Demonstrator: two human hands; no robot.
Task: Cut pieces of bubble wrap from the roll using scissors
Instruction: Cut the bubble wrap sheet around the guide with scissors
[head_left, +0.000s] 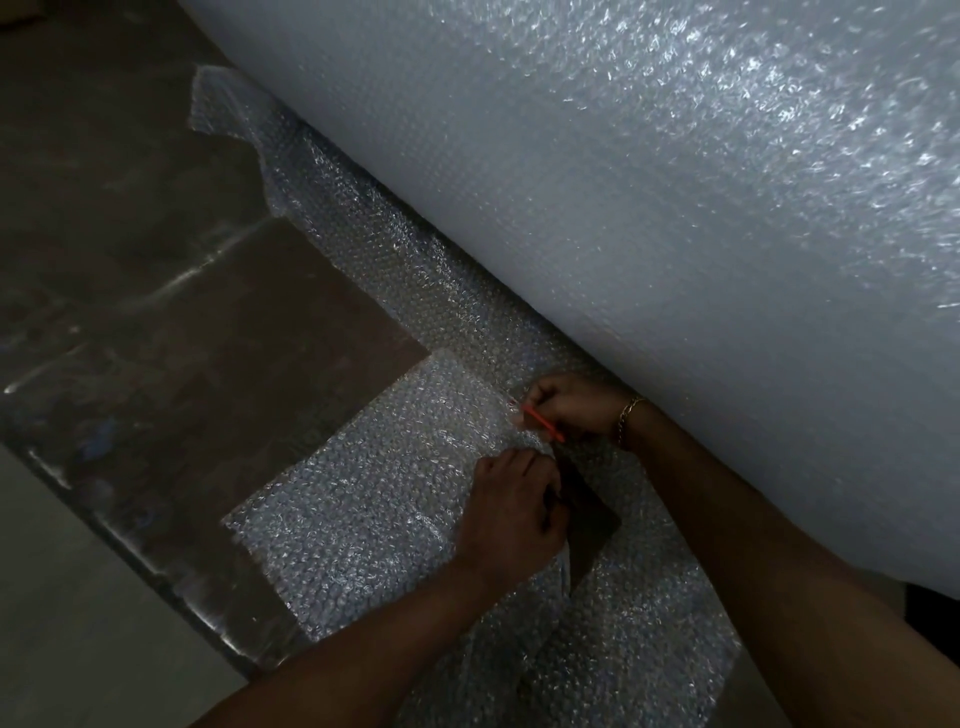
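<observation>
Beside the roll (623, 182), right hand (574, 405) grips scissors (543, 423), left hand (514, 512) holds sheet (363, 509).

Pretty dim on my feed, but here's what I've got. The roll of bubble wrap (649, 182) fills the whole upper right, with its loose sheet (415, 291) lying flat on a shiny brown surface (171, 291). My right hand (571, 405) sits right up against the roll, curled around the orange scissors (543, 423); I can only make out a thin strip of orange, the blades are lost in the plastic. There's a gold bracelet (626, 421) on that wrist. My left hand (511, 512) is just beside it, fingers curled onto the edge of a squarish flap (363, 499). A dark slit (589, 514) gapes between the flap and the rest of the sheet. Grey floor (78, 597) shows lower left.
</observation>
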